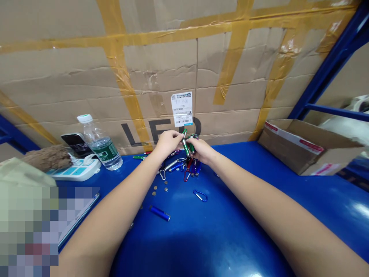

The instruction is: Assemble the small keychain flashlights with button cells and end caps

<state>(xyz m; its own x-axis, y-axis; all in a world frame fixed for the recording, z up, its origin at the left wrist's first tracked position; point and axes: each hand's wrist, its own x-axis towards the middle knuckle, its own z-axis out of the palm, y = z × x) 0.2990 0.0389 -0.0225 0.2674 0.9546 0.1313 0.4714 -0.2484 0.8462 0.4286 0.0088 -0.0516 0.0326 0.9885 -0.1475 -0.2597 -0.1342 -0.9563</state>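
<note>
My left hand [169, 141] is closed in a pinch at a slim green metal flashlight [186, 147], which stands tilted between both hands. My right hand [204, 151] is closed around more green metal pieces just beside it; fingers partly hide them. Under the hands lies a pile of small flashlights in blue, silver, red and green, some with carabiner clips, such as a red carabiner [186, 176]. Nearer to me lie a blue carabiner [200, 195], a blue flashlight tube [160, 212] and several small coin-like discs [155, 188].
A water bottle [105, 148], a white power strip [77, 171] and a phone [76, 143] stand at left. An open cardboard box [294, 148] sits at right. A large taped carton [161, 84] walls off the back of the blue table [219, 231].
</note>
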